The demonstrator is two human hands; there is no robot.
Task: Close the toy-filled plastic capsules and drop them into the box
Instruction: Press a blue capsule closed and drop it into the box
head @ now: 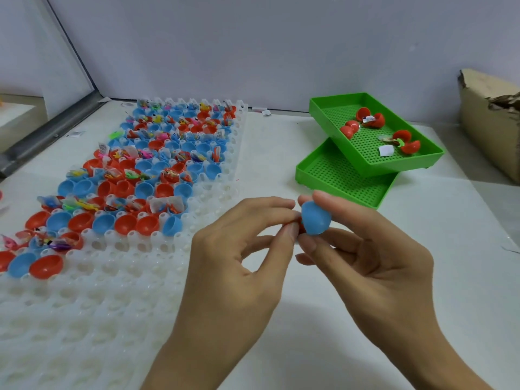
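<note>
My right hand [365,257] pinches a blue capsule half [315,219] between thumb and fingers in mid-air over the table. My left hand [247,249] meets it from the left, its fingertips on a red half [301,224] that is mostly hidden behind them. Whether the two halves are pressed fully together I cannot tell. To the left lies a white holder tray [118,277] with several open red and blue capsule halves [146,175], many holding small bagged toys. A cardboard box [489,122] stands at the far right edge.
Two green perforated trays [416,161] are stacked askew at the back right; the upper one holds three open red capsules with toys and a paper slip. A grey wall rises behind the white table. The near rows of the white tray have bare sockets.
</note>
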